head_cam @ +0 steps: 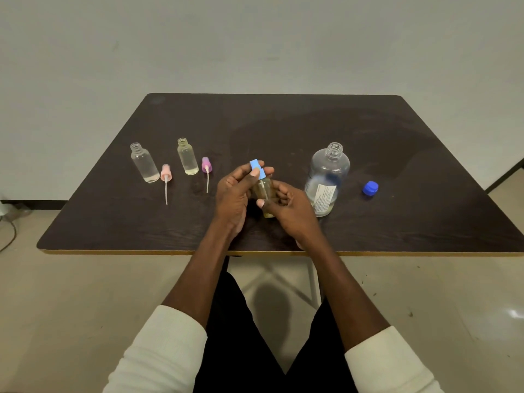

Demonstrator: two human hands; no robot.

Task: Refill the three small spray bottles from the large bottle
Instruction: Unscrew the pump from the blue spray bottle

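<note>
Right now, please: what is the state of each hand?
Left hand: fingers pinch the blue spray cap on the small bottle.
Right hand: grips the small bottle's body.

Table (283, 131) is dark brown woodgrain w/ a tan front edge; wall is off-white, floor beige, sleeves (158, 350) cream, trousers black. Small bottle in the hands (265, 191) has yellowish liquid & a light-blue spray cap (257, 168); left small bottle (144, 163) is clear, middle small bottle (187, 156) clear w/ a faint yellow tint. Pink spray head (166, 173) & purple spray head (206, 165) both have whitish tubes; large bottle (327, 177) is clear w/ a white label, black print, and its loose cap (370, 188) is royal blue.
</note>
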